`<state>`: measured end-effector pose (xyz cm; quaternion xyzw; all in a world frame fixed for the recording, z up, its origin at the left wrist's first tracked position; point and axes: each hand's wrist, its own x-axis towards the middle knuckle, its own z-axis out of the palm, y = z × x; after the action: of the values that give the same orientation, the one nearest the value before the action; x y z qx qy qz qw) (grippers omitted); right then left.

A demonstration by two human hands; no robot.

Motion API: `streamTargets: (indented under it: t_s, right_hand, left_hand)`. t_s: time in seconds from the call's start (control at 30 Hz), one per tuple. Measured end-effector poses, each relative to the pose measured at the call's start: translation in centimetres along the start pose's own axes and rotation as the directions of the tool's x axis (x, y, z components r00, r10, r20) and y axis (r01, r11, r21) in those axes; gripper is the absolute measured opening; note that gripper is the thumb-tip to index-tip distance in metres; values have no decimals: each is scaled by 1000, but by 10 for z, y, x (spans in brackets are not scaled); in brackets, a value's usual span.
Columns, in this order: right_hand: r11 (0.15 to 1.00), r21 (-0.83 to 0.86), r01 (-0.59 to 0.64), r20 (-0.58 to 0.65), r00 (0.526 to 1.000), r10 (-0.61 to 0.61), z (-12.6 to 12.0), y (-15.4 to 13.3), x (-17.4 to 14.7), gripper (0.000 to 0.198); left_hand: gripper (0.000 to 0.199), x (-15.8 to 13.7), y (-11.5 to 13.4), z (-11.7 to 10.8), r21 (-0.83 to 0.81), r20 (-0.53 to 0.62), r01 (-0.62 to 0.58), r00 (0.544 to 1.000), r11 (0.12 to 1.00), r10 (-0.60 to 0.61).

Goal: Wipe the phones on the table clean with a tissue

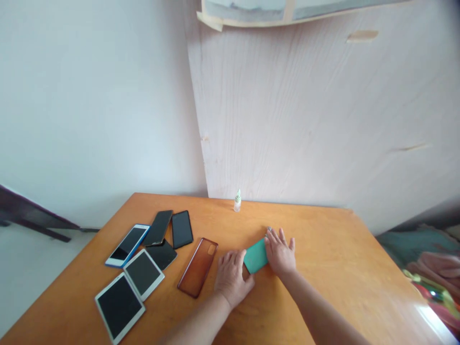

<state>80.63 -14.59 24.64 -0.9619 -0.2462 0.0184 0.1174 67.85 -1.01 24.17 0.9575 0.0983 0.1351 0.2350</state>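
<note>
A flat teal phone case (256,256) lies at a slant on the table, back side up; I cannot tell whether a phone is inside. My left hand (233,278) grips its left end, the thumb at the near edge and the fingers at the far side. Over the right end rests my right hand (281,251), fingers stretched out and spread, touching the case. A small greyish thing (269,230) peeks out by the right fingertips, too little of it showing to name. Left of my hands lies a clear reddish-brown phone case (197,268).
Two white tablets (120,306) lie at the table's left, one overlapping the other. Behind them are a white phone with a blue edge (128,244) and several dark phones (182,229). A small dropper bottle (237,201) stands near the wall on the orange-brown table (341,268).
</note>
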Motion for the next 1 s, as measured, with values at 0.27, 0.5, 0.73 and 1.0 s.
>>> streamTargets:
  t_s: [0.27,0.5,0.73,1.0]
  right_hand:
    - [930,62,362,89,926,-366,17,-6,-36,48]
    - [983,20,182,-17,983,-182,25,9,-38,53]
    - [977,24,210,-34,977,-209,25,14,-42,51]
    - [910,70,409,45,910,-412,28,12,-63,50]
  left_hand:
    - [55,-2,5,-1,-9,-1,26,1000,1000,-26]
    - [60,-2,8,-5,-43,77,68,995,997,-64]
    - [57,-2,9,-7,-30,80,70,995,997,-67]
    - [57,-1,8,-8,-6,91,60,994,998,-59]
